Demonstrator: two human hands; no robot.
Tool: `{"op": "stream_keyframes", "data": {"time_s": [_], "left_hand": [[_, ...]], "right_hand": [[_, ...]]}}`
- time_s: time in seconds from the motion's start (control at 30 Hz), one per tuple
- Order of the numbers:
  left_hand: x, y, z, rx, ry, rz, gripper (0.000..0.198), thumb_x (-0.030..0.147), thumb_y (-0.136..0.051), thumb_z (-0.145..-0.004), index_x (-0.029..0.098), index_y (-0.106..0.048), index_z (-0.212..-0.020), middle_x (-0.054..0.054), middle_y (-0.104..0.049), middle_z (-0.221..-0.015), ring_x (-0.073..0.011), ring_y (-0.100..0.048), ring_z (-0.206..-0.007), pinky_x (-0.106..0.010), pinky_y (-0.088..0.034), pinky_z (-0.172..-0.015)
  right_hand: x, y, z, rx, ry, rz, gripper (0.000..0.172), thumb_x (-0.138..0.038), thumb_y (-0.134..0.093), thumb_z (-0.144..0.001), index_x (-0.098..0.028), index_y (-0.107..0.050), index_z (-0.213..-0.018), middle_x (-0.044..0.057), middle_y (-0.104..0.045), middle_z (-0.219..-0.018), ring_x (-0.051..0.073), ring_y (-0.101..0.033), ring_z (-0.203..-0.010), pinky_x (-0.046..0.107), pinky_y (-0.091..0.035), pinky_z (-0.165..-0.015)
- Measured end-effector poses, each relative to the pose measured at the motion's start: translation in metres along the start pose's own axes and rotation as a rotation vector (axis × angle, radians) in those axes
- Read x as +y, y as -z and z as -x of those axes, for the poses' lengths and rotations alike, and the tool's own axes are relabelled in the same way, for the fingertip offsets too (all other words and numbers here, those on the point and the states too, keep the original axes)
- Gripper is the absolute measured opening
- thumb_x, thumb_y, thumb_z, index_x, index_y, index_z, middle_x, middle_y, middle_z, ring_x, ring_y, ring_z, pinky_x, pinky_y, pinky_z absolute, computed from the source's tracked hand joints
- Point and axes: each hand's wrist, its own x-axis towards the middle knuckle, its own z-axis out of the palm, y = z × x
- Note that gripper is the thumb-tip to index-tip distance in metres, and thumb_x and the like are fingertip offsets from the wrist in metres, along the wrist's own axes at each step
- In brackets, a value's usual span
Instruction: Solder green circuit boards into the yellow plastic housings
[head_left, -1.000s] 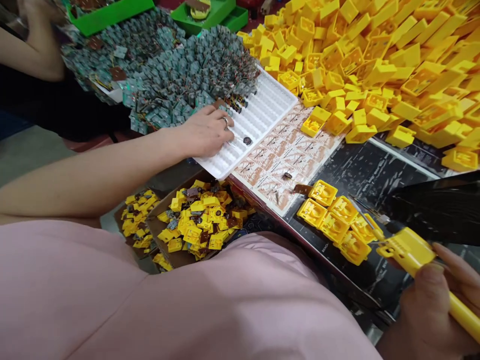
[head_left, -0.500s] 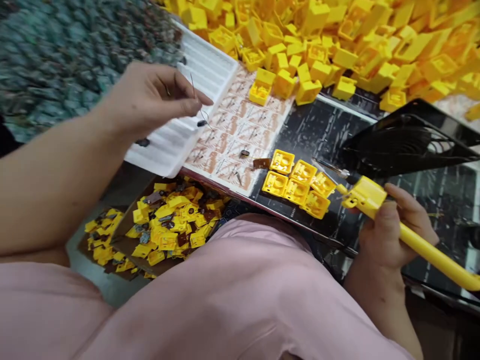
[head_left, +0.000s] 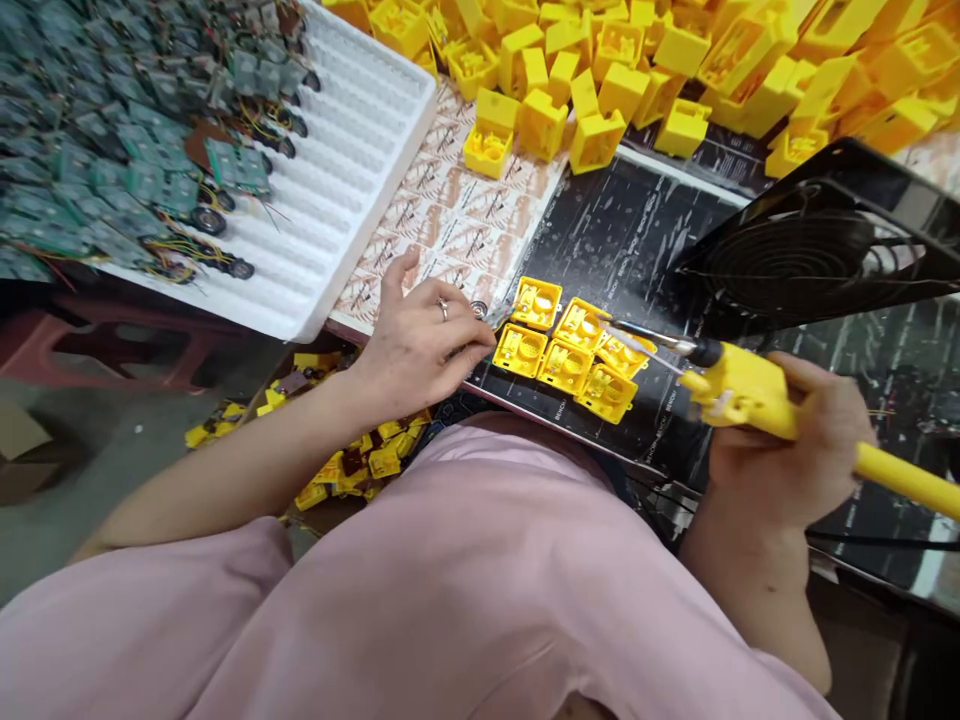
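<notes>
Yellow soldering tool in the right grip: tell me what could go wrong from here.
The yellow soldering tool in the right grip has its metal tip over the open yellow cases; if hot, it might mark their plastic.
The left grip is beside those cases, so a sideways slip of the tip could catch its fingers.
The cases sit near the edge of the table, so a nudge might knock one off.

Black table covering (head_left: 637,250): white capitals (head_left: 560,410) reading "BENCH", with any further letters unclear, are printed near the edge closest to the wearer; other white lettering on the covering is too small to read.
</notes>
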Motion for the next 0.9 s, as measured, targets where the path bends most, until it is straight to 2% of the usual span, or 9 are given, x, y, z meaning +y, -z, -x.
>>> {"op": "stream_keyframes", "data": {"time_s": [0.1,0.2,0.3,0.47,0.63,0.7,0.8,0.87,0.9], "left_hand": [[0.009,0.003,0.0,0.026,-0.061,-0.035,0.031,0.032,-0.057,-0.114,0.03,-0.082,-0.097,0.001,-0.084,-0.091,-0.0274,-0.077,-0.108,-0.071,-0.037,-0.128],[0.009,-0.003,-0.003,0.012,-0.078,-0.053,0.031,0.029,-0.056,-0.113,0.027,-0.082,-0.097,0.0,-0.084,-0.091,-0.0264,-0.077,-0.106,-0.067,-0.042,-0.126],[0.006,-0.007,-0.009,-0.094,-0.025,-0.071,0.029,0.031,-0.056,-0.11,0.029,-0.083,-0.098,-0.001,-0.082,-0.087,-0.0263,-0.076,-0.104,-0.064,-0.04,-0.128],[0.003,-0.005,-0.019,-0.205,-0.008,-0.065,0.03,0.031,-0.052,-0.105,0.028,-0.078,-0.092,0.001,-0.078,-0.082,-0.0262,-0.074,-0.102,-0.063,-0.036,-0.131],[0.007,-0.003,-0.026,-0.257,-0.057,-0.12,0.031,0.03,-0.049,-0.102,0.026,-0.076,-0.087,-0.002,-0.074,-0.077,-0.0261,-0.07,-0.094,-0.061,-0.041,-0.126],[0.008,-0.002,-0.029,-0.264,-0.071,-0.157,0.031,0.029,-0.048,-0.101,0.026,-0.075,-0.086,-0.002,-0.074,-0.077,-0.026,-0.069,-0.093,-0.059,-0.042,-0.125],[0.009,-0.002,-0.033,-0.281,-0.082,-0.177,0.03,0.027,-0.048,-0.099,0.025,-0.073,-0.084,-0.001,-0.071,-0.074,-0.0258,-0.069,-0.093,-0.056,-0.041,-0.125],[0.009,-0.002,-0.035,-0.297,-0.09,-0.175,0.03,0.028,-0.048,-0.099,0.024,-0.073,-0.083,-0.001,-0.07,-0.073,-0.026,-0.069,-0.095,-0.055,-0.04,-0.125],[0.008,-0.002,-0.036,-0.301,-0.093,-0.173,0.031,0.029,-0.048,-0.099,0.025,-0.073,-0.083,-0.002,-0.07,-0.074,-0.0261,-0.069,-0.095,-0.055,-0.04,-0.125]], "right_hand": [[-0.011,0.006,0.014,-0.116,0.097,0.03,0.029,-0.042,-0.095,-0.08,-0.021,-0.09,-0.1,0.002,-0.078,-0.08,0.012,-0.062,-0.059,0.025,-0.047,-0.052],[-0.022,0.012,0.023,-0.424,0.25,0.046,0.043,-0.026,-0.094,-0.086,-0.027,-0.085,-0.129,0.005,-0.086,-0.1,0.017,-0.074,-0.065,0.026,-0.057,-0.052],[-0.029,0.009,0.022,-0.6,0.347,0.024,0.053,-0.016,-0.093,-0.085,-0.031,-0.081,-0.134,0.0,-0.085,-0.092,0.019,-0.076,-0.062,0.026,-0.06,-0.048],[-0.036,0.001,0.019,-0.718,0.396,0.046,0.036,-0.017,-0.094,-0.086,-0.029,-0.081,-0.117,-0.003,-0.081,-0.08,0.018,-0.076,-0.06,0.026,-0.063,-0.049],[-0.043,0.004,0.022,-0.745,0.331,0.265,0.051,-0.027,-0.086,-0.097,-0.037,-0.072,-0.145,0.002,-0.086,-0.1,0.024,-0.082,-0.07,0.034,-0.068,-0.055],[-0.044,0.002,0.02,-0.75,0.35,0.246,0.044,-0.025,-0.085,-0.098,-0.036,-0.074,-0.139,0.001,-0.086,-0.096,0.024,-0.082,-0.07,0.035,-0.069,-0.055],[-0.044,-0.004,0.012,-0.798,0.478,0.12,0.025,-0.022,-0.09,-0.093,-0.028,-0.077,-0.114,-0.002,-0.082,-0.081,0.02,-0.079,-0.063,0.026,-0.064,-0.047],[-0.043,-0.008,0.008,-0.85,0.531,0.099,0.022,-0.022,-0.094,-0.089,-0.026,-0.075,-0.098,-0.003,-0.081,-0.078,0.016,-0.077,-0.059,0.02,-0.059,-0.044],[-0.043,-0.009,0.007,-0.852,0.496,0.113,0.024,-0.024,-0.097,-0.087,-0.026,-0.074,-0.092,-0.004,-0.08,-0.077,0.015,-0.076,-0.058,0.018,-0.058,-0.044]]}}
